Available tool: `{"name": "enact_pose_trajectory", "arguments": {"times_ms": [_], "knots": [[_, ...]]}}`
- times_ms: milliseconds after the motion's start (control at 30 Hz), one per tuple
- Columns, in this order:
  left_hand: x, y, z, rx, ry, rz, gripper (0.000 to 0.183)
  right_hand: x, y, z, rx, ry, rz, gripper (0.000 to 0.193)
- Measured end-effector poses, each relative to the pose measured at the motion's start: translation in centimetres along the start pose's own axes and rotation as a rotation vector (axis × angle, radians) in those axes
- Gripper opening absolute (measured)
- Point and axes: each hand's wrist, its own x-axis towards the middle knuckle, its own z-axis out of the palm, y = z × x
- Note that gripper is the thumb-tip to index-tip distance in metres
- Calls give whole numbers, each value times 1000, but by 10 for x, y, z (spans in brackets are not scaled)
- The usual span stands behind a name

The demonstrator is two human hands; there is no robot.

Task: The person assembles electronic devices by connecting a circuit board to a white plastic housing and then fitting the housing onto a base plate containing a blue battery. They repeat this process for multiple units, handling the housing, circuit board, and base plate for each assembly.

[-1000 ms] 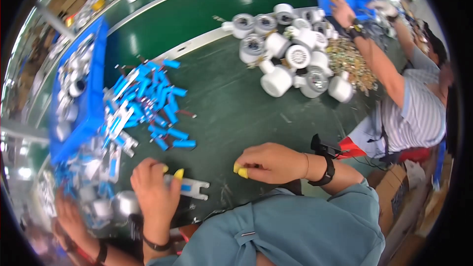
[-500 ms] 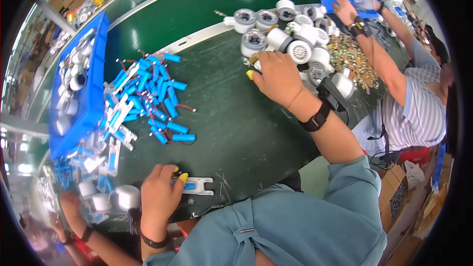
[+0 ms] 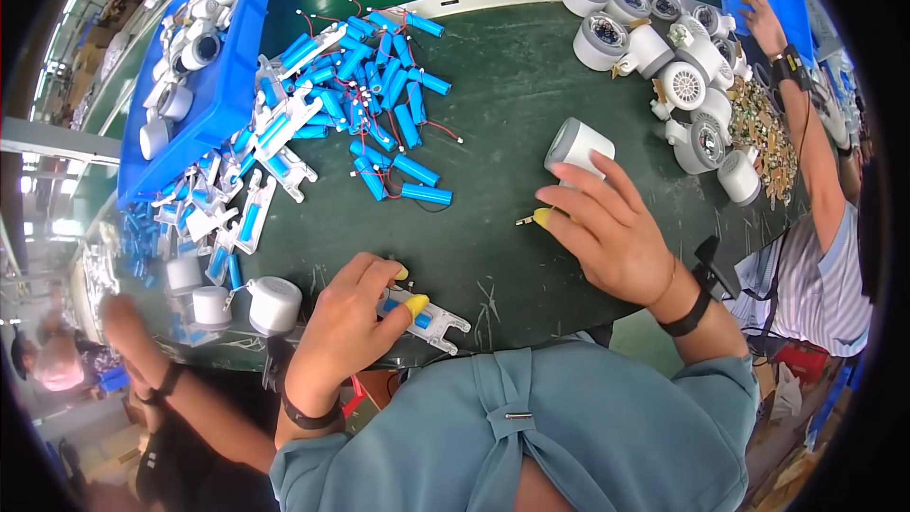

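My left hand [image 3: 353,320], with yellow finger covers on thumb and forefinger, is closed on a white plastic holder [image 3: 445,325] with a blue cylindrical battery in it, low over the near edge of the table. My right hand [image 3: 616,232] curls its fingers against a white cylindrical housing [image 3: 567,144] with a grey rim. By its yellow-covered thumb, a small narrow circuit board [image 3: 525,221] sticks out. How the board joins the housing is hidden by the fingers.
Loose blue batteries [image 3: 414,123] with red wires lie left of centre, beside battery-filled holders [image 3: 248,213]. A blue bin [image 3: 242,66] of white housings stands at left. More housings [image 3: 684,85] and small circuit boards [image 3: 766,137] are heaped at right. Co-workers' arms [image 3: 823,142] reach in from both sides.
My right hand has come back from the housing heap toward me, bringing a white housing and small board. My left hand stays on the holder, which now sits more tilted. The view has shifted.
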Motion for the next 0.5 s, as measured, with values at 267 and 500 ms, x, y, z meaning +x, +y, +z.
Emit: {"name": "enact_pose_trajectory", "arguments": {"times_ms": [267, 500], "knots": [[-1, 5, 7, 110, 51, 79, 29, -31, -37, 8, 1783, 67, 1243, 50], [-7, 7, 16, 221, 157, 38, 28, -7, -25, 32, 2140, 135, 1269, 32]]}}
